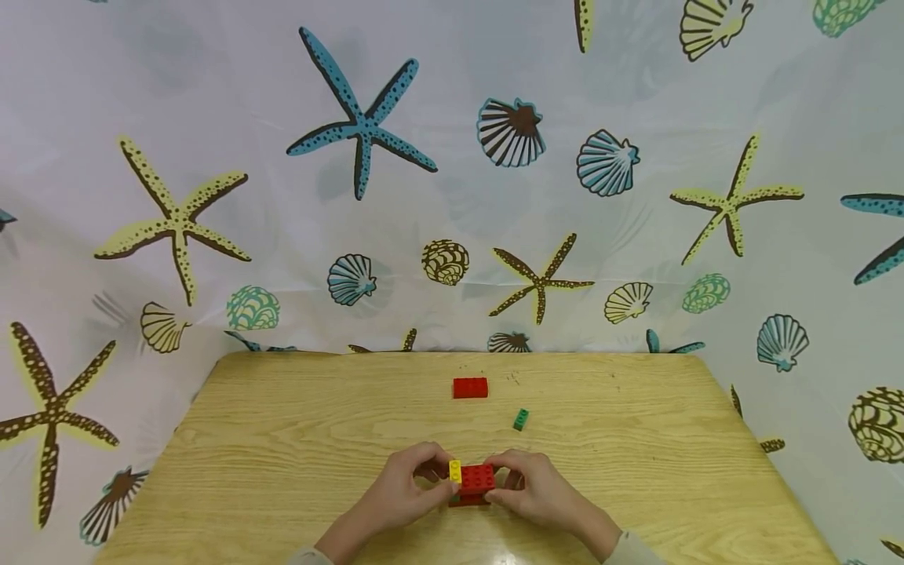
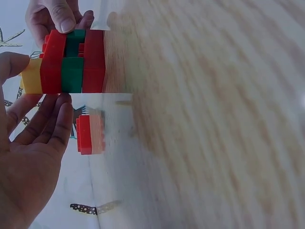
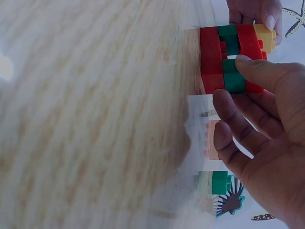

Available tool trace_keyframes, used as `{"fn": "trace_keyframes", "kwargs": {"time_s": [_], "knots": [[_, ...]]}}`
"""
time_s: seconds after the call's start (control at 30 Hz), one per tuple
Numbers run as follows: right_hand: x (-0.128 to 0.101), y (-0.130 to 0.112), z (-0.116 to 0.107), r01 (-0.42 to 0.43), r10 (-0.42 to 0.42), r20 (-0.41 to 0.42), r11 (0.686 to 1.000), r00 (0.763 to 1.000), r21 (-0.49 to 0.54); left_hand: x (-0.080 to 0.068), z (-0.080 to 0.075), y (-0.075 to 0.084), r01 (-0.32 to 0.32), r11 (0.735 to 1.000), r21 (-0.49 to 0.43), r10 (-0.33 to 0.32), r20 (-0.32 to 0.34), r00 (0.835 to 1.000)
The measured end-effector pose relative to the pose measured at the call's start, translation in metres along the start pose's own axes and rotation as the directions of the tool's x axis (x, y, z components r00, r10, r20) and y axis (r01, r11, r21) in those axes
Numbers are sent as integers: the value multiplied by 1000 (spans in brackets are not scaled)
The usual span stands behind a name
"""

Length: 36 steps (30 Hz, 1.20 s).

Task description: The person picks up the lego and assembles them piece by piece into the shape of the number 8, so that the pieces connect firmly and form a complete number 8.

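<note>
At the near edge of the wooden table [image 1: 282, 439], just left of centre, the left hand [image 1: 406, 494] curls its fingers round the left end of a small stack of bricks [image 1: 472, 484]. Its thumb tip rests on the yellow brick [image 1: 455, 471] that sits at the stack's left end, and its fingers reach round the far side. The stack rests on the table between both hands: a red layer on top, green bricks in the middle and a red layer beneath, as the wrist views show. The right hand [image 1: 540, 493] grips the stack's right end, thumb on the near side and fingers curled over the far side.

Farther off, near the table's middle, a loose red brick [image 1: 470, 388] lies flat. To its right and a little nearer, a small green brick [image 1: 521, 419] lies apart from everything else. Behind the table hangs a curtain [image 1: 452, 157] printed with starfish and shells.
</note>
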State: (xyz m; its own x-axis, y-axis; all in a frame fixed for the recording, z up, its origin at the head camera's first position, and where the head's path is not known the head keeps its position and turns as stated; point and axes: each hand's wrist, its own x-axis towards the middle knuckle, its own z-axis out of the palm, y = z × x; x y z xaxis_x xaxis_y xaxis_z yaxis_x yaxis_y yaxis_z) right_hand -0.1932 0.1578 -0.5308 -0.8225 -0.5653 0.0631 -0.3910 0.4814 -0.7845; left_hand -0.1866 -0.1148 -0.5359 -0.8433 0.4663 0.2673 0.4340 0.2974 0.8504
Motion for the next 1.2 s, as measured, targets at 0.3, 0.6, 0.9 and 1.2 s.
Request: {"fn": "trace_keyframes", "kwargs": {"time_s": [0.3, 0.6, 0.9, 1.2], "knots": [[-1, 3, 1, -13, 13, -13, 1000, 1000, 13, 2, 2, 3, 18, 998, 56, -20, 24, 1000], [0, 3, 0, 5, -5, -2, 1000, 1000, 9, -1, 8, 3, 14, 1000, -13, -14, -21, 1000], [0, 2, 0, 5, -5, -11, 1000, 1000, -17, -2, 10, 2, 19, 1000, -19, -20, -40, 999], [-2, 4, 1, -30, 30, -28, 1000, 999, -5, -2, 13, 0, 10, 1000, -16, -11, -51, 999]]}}
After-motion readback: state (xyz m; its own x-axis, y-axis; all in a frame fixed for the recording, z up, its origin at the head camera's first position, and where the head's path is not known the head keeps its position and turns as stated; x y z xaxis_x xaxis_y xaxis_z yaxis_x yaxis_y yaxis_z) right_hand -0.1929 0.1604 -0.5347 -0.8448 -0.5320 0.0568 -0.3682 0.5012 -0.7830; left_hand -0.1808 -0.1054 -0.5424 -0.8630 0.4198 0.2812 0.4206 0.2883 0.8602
